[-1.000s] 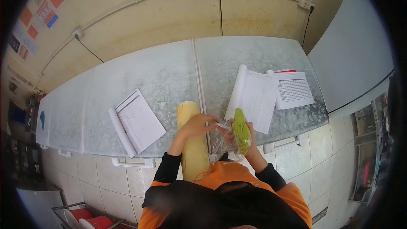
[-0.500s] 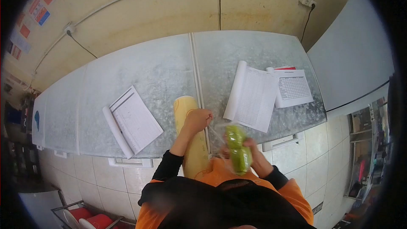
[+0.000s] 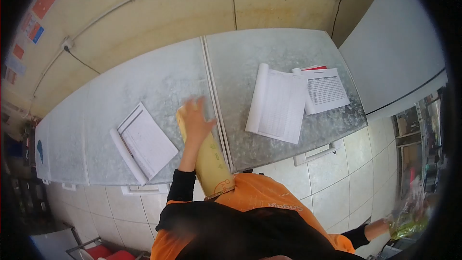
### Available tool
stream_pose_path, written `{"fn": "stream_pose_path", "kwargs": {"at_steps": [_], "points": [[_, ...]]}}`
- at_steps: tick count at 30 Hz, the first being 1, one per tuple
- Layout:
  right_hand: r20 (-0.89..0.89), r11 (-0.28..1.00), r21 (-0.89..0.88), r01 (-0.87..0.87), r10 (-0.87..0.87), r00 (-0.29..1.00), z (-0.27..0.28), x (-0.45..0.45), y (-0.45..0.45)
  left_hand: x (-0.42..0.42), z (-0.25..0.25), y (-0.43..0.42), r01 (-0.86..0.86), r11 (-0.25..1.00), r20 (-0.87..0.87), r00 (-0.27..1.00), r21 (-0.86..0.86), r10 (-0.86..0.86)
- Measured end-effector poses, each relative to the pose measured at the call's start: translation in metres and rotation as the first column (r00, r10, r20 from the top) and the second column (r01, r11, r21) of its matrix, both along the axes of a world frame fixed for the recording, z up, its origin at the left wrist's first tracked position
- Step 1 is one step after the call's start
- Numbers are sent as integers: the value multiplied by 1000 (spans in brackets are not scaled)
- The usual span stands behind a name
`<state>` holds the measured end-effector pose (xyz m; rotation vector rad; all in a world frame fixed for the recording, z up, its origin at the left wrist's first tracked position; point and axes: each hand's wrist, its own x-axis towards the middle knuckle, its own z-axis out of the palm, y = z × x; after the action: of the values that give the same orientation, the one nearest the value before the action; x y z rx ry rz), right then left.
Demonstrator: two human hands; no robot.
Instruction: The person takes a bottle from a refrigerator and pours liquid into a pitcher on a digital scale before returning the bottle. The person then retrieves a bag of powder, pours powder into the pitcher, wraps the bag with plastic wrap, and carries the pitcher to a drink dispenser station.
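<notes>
My left hand (image 3: 195, 123), slightly blurred, is over the upper end of a long yellow roll (image 3: 210, 163) with printed marks. Its fingers are spread; whether they touch the roll I cannot tell. The roll lies slanted across the counter's front edge, against my orange shirt. Far out at the lower right, my right hand (image 3: 379, 228) grips a clear plastic bag (image 3: 413, 202) with something green inside, blurred and near the dark edge of the view. The fingertips are partly hidden by the bag.
Flipped-open paper pads (image 3: 147, 142) lie on the grey metal counter (image 3: 144, 86), with more printed sheets (image 3: 279, 106) on the right. A large pale cabinet (image 3: 394, 43) stands at the right, above a cluttered shelf (image 3: 409, 135). Red seats (image 3: 98, 252) are at lower left.
My right hand has carried the bagged green thing from in front of my body far out to the right. My left hand has gone from closed to spread, moving up and left along the roll.
</notes>
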<state>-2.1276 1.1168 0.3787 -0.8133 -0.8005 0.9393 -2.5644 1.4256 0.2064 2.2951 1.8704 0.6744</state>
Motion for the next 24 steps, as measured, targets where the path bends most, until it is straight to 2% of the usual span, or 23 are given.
{"fn": "stream_pose_path", "kwargs": {"at_steps": [1, 2, 3, 4, 5, 7, 8, 9, 10, 11, 12, 13, 14, 15, 17, 18, 20, 21, 24], "points": [[21, 968, 75, 240, -242, 970, 6, 26, -24, -2, 6, 2, -210, 940, -199, 943, 270, 268], [15, 869, 121, 480, -485, 874, 13, 46, -43, -7, 3, 6, -191, 938, -199, 947, 289, 254], [-8, 738, 110, 666, -669, 743, 17, 61, -58, -14, -7, 12, -269, 952, -105, 953, 144, 285], [-50, 628, 73, 775, -773, 632, 17, 68, -68, -22, -15, 20, -325, 946, -18, 946, -15, 325], [-104, 610, 34, 792, -786, 610, 10, 61, -70, -31, -15, 32, -303, 953, -18, 953, -4, 303], [-311, 799, 18, 601, -567, 763, -1, -6, -28, -53, -11, 58, -244, 914, 40, 962, -325, 271], [-410, 868, 10, 497, -450, 794, -6, -40, -7, -62, -12, 68, -203, 916, 105, 962, -346, 252], [-419, 906, 112, 408, -329, 846, -40, -36, -11, -70, -16, 75, -154, 918, 172, 958, -365, 229], [-415, 928, 208, 308, -201, 887, -74, -33, -14, -83, -35, 81, -189, 965, 247, 941, -183, 232], [-414, 971, 177, 160, -74, 907, -78, -41, -7, -89, -47, 89, -219, 976, 329, 922, 4, 206], [-494, 973, 107, 204, -126, 860, -76, -54, -1, -90, -5, 85, -195, 963, 330, 911, -186, 248], [-484, 965, 24, 260, -216, 848, -76, -59, 0, -86, 34, 76, -197, 969, 399, 885, -147, 240], [-470, 948, -72, 310, -306, 828, -77, -65, -2, -110, 7, 88, -235, 932, 516, 854, 275, 63], [-468, 933, -84, 351, -348, 813, -72, -70, -2, -100, 48, 73, -191, 860, 438, 898, 474, -42], [-370, 907, -167, 388, -422, 828, -61, -75, 0, -88, 118, 38, -177, 916, 440, 898, 361, 0], [-363, 893, -178, 414, -450, 816, -61, -77, 0, -85, 125, 32, -171, 880, 435, 899, 444, -45], [-367, 758, -236, 608, -649, 667, -68, -78, -6, -69, 130, 18, -149, 796, 374, 921, 587, -104], [-397, 789, -253, 560, -612, 684, -70, -77, -11, -58, 132, 12, -120, 753, 319, 940, 647, -124], [-511, 852, -264, 452, -521, 683, -67, -66, -28, -52, 121, 5, -103, 713, 309, 937, 693, -165]]}}
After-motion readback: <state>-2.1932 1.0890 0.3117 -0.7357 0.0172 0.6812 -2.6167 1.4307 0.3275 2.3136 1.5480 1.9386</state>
